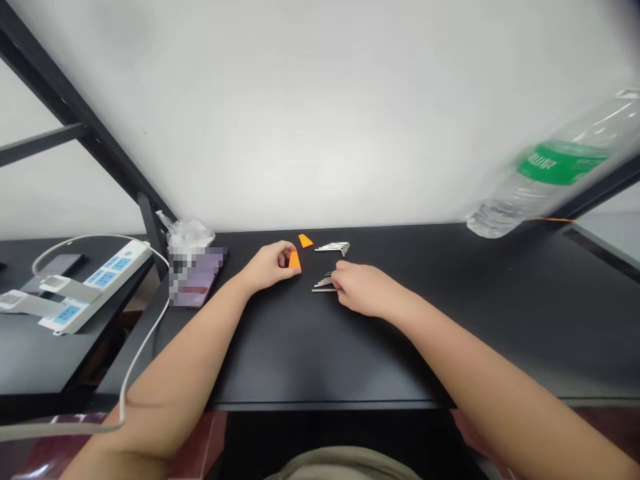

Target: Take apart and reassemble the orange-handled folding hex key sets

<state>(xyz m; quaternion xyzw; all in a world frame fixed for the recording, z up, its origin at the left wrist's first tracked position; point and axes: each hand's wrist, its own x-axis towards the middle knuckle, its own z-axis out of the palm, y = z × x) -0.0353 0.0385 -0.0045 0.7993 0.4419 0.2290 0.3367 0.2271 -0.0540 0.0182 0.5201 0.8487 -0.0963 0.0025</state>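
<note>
My left hand point(273, 267) pinches an orange plastic holder point(295, 262) between thumb and fingers, just above the black table. To its right, my right hand point(365, 288) is closed over the right ends of several silver hex keys point(324, 290). Their long arms point left toward the holder, and the fingers hide their bent ends. Which key the fingertips grip is hard to see. Farther back lies a second orange holder point(305, 241), and beside it a row of hex keys point(333, 247) with their bends to the right.
On the left lie a phone point(203, 277) and a crumpled clear plastic bag point(189, 235). A white power strip point(95, 287) with plugs rests on the neighbouring table, and its cable point(145, 350) runs near my left arm. A large water bottle point(555, 167) with a green label appears at right.
</note>
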